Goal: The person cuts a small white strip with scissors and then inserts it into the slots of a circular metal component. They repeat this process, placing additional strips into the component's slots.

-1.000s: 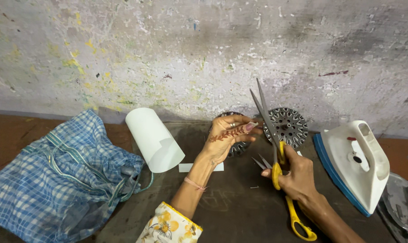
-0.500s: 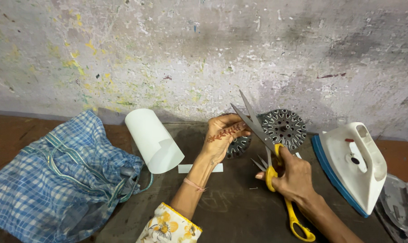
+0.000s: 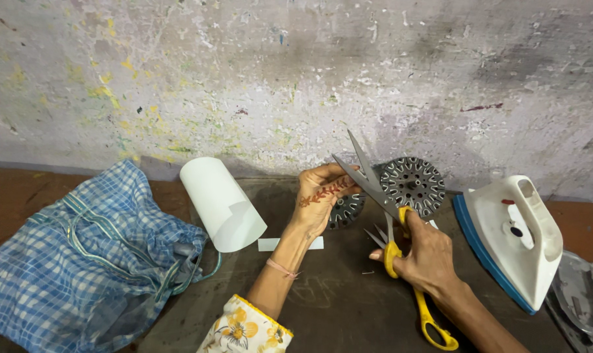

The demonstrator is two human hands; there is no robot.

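My left hand is raised over the dark work surface and pinches a narrow strip with a red leaf pattern between its fingers. My right hand grips yellow-handled scissors. Their long blades are spread apart, with the tips pointing up and left. The lower blade lies right against the strip at my left fingertips. A second, smaller pair of grey blades pokes out from under my right hand.
A roll of white paper and a small white paper strip lie left of my forearm. A blue checked bag sits at the far left. Two perforated metal discs rest by the wall. A white and blue iron stands at right.
My right hand has swung the scissors left toward the patterned strip, and the blades have spread wider. My left hand has stayed in place.
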